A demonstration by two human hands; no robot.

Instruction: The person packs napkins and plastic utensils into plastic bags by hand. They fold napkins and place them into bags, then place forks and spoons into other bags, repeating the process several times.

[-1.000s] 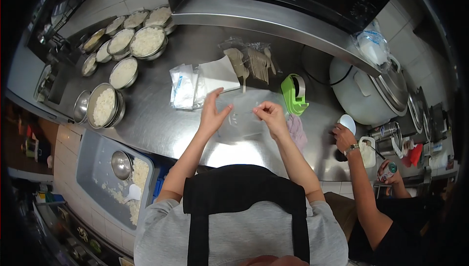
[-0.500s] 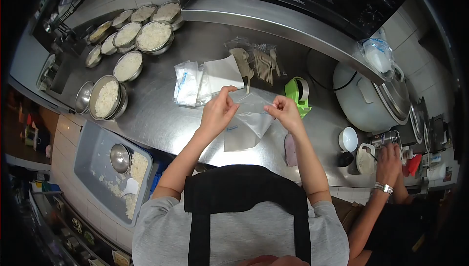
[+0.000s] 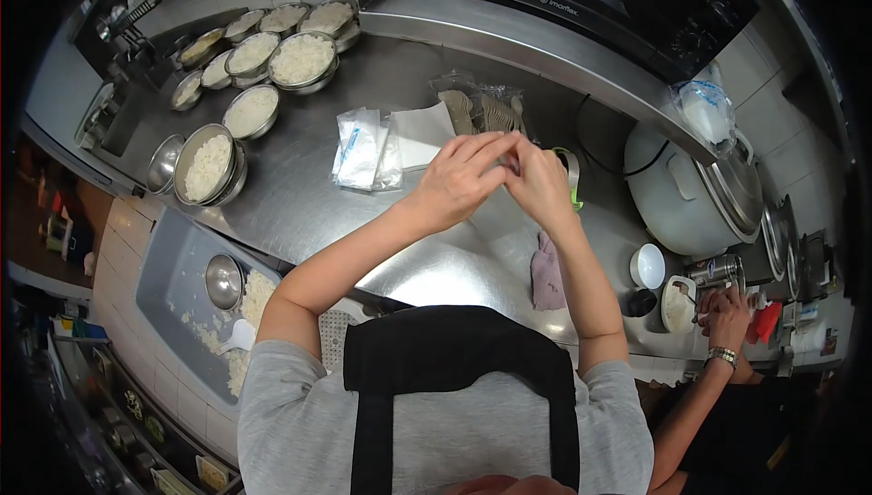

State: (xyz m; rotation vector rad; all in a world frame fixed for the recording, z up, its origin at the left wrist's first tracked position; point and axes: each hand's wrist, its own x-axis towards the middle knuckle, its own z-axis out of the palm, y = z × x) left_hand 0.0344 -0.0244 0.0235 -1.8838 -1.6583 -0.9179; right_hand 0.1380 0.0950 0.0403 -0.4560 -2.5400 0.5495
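My left hand [image 3: 460,182] and my right hand [image 3: 542,188] meet above the steel counter, fingers bent and pressed together at the tips. Between them is a clear plastic bag, mostly hidden by the fingers and hard to make out against the shiny metal. Just behind my right hand, partly covered, stands a green tape dispenser [image 3: 575,188]. A stack of packaged plastic bags [image 3: 361,154] and a white sheet [image 3: 422,134] lie beyond my left hand. Wooden forks and spoons [image 3: 495,112] in clear wrapping rest at the back. A purple cloth [image 3: 547,274] lies by my right forearm.
Several steel bowls of rice [image 3: 302,60] crowd the left of the counter [image 3: 300,186]. Below it, a grey tub [image 3: 173,313] holds rice, a bowl and a white paddle. At right are a large rice cooker [image 3: 677,186], a white cup [image 3: 648,266] and a co-worker's hands [image 3: 727,313].
My hands were apart, with the plastic bag spread between them; now they have come together, and the bag is largely out of sight. The view has shifted slightly.
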